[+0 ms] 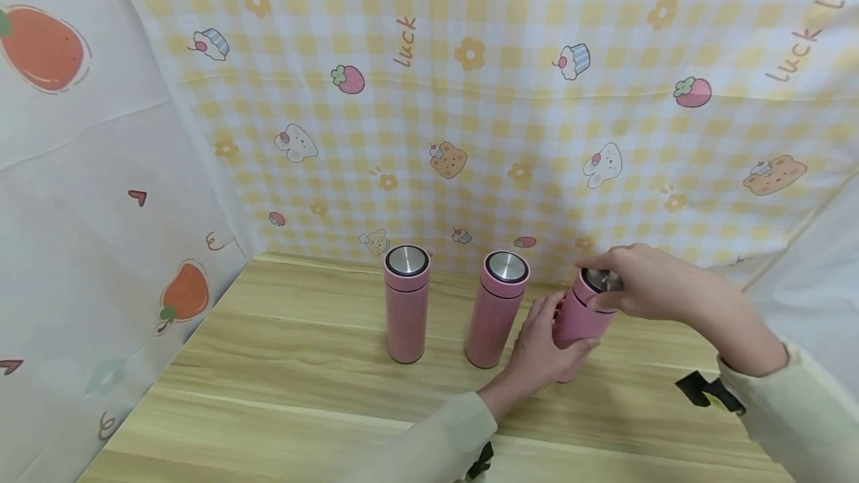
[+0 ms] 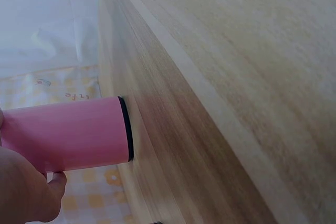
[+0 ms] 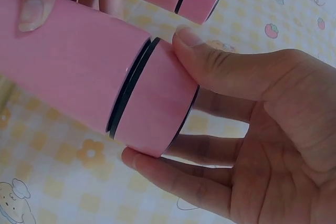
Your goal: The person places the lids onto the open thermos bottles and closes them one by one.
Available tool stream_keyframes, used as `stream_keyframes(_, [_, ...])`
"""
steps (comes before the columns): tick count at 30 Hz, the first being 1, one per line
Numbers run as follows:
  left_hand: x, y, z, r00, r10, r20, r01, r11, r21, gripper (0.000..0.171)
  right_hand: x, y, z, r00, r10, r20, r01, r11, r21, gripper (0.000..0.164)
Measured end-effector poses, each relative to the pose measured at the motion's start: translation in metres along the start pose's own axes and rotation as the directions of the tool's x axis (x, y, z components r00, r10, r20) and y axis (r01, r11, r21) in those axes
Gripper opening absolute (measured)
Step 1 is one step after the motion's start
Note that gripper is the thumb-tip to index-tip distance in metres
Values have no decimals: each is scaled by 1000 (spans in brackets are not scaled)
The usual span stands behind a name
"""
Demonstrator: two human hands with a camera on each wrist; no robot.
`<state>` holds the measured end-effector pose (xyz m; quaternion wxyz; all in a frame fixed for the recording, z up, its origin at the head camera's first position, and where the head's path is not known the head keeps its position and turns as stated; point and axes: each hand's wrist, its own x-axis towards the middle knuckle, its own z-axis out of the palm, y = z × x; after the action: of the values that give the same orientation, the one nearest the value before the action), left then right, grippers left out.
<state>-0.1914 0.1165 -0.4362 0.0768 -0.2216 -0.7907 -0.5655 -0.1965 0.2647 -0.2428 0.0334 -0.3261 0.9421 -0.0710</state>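
Observation:
At the right of the row stands a pink thermos bottle [image 1: 579, 319], slightly tilted in the head view. My left hand [image 1: 542, 345] grips its body, thumb on the near side and fingers round the other. From above, my right hand [image 1: 647, 282] holds the steel-topped lid [image 3: 155, 100], thumb and fingers on opposite sides of it. A dark ring and a thin gap show between lid and body in the right wrist view. The black-rimmed base of the bottle [image 2: 79, 135] is right at the tabletop in the left wrist view.
Two more pink thermos bottles stand upright to the left, a middle one [image 1: 493, 326] close to my left hand and a far-left one [image 1: 406, 323], both with lids on. Behind the wooden table [image 1: 282, 371] hangs a yellow checked cloth [image 1: 376, 125]. A white printed cloth [image 1: 101, 192] borders the left side.

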Motion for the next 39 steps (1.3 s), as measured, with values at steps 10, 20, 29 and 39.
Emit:
stream_keyframes(10, [0, -1, -1, 1000, 12, -1, -12, 1000, 20, 70, 4, -6, 2, 999, 26, -26, -27, 998, -49, 31])
stream_keyframes(20, [0, -2, 1, 1000, 13, 3, -13, 1000, 22, 69, 4, -11, 8, 996, 60, -69, -68, 991, -119, 19])
stream_keyframes(29, [0, 0, 0, 1000, 14, 10, -14, 1000, 9, 69, 4, -16, 13, 990, 60, -129, -80, 984, -157, 26])
stream_keyframes(39, [1, -2, 0, 1000, 12, 13, -12, 1000, 10, 69, 0, -9, 19, 988, 23, -151, -51, 982, -179, 31])
